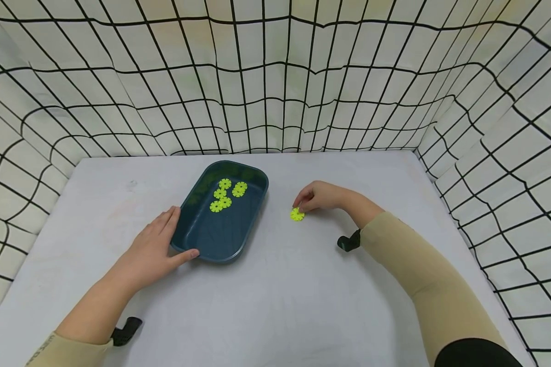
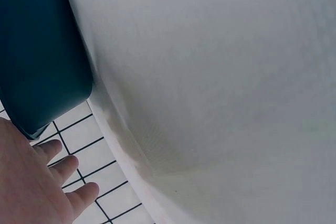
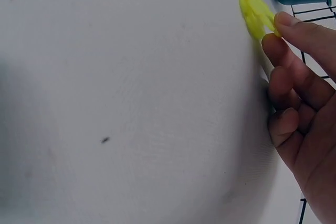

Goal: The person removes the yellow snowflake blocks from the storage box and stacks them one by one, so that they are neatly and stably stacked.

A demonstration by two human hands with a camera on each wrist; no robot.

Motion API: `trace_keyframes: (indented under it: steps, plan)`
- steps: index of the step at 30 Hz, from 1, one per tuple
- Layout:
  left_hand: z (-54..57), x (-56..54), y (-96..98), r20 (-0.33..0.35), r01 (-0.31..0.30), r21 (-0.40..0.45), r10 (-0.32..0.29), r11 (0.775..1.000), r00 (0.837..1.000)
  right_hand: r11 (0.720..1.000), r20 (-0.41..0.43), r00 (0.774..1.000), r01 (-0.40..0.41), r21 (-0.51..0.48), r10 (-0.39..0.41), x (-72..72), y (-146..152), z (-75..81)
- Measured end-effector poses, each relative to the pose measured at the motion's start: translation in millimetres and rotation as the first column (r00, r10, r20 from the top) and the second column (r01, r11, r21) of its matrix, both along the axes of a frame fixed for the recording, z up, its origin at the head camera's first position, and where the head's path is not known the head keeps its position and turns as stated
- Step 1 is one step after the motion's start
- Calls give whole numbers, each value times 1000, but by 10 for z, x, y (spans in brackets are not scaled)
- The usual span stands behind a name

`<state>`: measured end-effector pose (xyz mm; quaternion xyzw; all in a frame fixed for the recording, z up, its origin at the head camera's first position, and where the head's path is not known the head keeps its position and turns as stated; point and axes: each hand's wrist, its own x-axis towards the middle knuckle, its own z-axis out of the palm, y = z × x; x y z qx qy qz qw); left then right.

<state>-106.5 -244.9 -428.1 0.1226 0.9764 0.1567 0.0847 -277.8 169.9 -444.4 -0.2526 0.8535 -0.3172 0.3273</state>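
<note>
In the head view a dark teal tray [image 1: 225, 239] lies on the white table, with several yellow-green notched plastic discs [image 1: 225, 202] in it, some touching or overlapping. My left hand [image 1: 153, 250] rests against the tray's left side, fingers extended and thumb on the near rim. To the right of the tray, my right hand [image 1: 323, 196] pinches a yellow-green notched plastic disc [image 1: 297, 215] between thumb and index finger, just over the table. The right wrist view shows this disc [image 3: 254, 14] nearly edge-on; whether a second one is joined to it I cannot tell.
The white tabletop [image 1: 280, 306] extends around the tray and both hands. Black netting [image 1: 265, 86] over pale sheeting encloses the back and sides. A dark wrist device [image 1: 349, 241] juts from the right sleeve, another [image 1: 126, 331] from the left.
</note>
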Motion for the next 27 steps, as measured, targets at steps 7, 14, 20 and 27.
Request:
trace_keyframes:
  steps: [7,14,20,27]
  plan:
    - [8,18,-22,0,-1,8,1,1000,1000,1000,-12,1000,-1,7,1,11,-29,-20]
    - [-1,11,-11,10,0,21,0,1000,1000,1000,-36,999,-20,9,21,82,-9,-9]
    - [-4,20,-19,3,-6,21,6,1000,1000,999,-31,998,-45,1,45,142,-15,-25]
    - [-13,16,-19,3,-4,25,4,1000,1000,999,-66,997,-40,35,42,161,-24,-34]
